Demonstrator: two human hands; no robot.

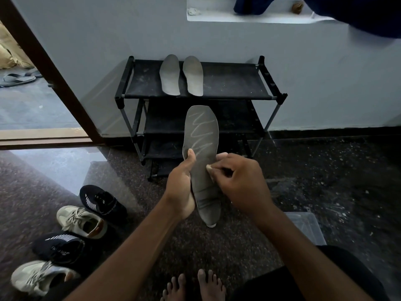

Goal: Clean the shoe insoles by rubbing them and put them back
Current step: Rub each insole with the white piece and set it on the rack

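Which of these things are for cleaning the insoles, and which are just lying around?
For the job: long grey insole with pale zigzag marks, held in the left hand, right hand on it; two grey insoles on the black shoe rack; two navy sneakers; two beige sneakers.
Just lying about: dark flip-flops beyond the doorway; clear plastic box.

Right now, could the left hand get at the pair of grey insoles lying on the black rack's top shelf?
Probably not yet: the left hand grips the grey insole with the zigzag mark. The pair of grey insoles lies on the black rack with nothing above it, so once freed, likely yes.
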